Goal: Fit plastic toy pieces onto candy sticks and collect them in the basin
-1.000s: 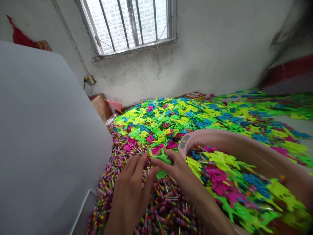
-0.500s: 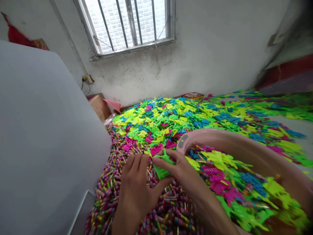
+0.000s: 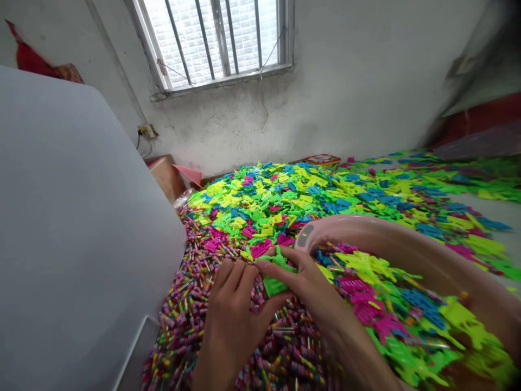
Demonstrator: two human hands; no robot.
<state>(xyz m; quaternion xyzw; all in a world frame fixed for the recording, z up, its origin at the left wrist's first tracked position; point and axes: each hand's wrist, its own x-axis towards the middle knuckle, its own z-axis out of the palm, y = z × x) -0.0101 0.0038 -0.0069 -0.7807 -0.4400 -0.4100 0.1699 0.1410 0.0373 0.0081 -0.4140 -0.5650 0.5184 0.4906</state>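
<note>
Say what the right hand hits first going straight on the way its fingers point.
Probably the left hand: the right hand, holding the green plastic piece, points toward the other's fingers. Depth is unclear; the hands may already touch.

One left hand (image 3: 236,309), one right hand (image 3: 307,279). Held green piece (image 3: 273,285): one. Pink tub (image 3: 366,224): one. Barred window (image 3: 240,43): one. Loose plastic pieces (image 3: 280,190): heaped past counting. Small striped tubes (image 3: 189,296): too many to count.

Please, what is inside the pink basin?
Yellow, green, blue and magenta plastic pieces lie in the pink basin, with some tube-like items among them. What lies beneath is covered, unseen.
</note>
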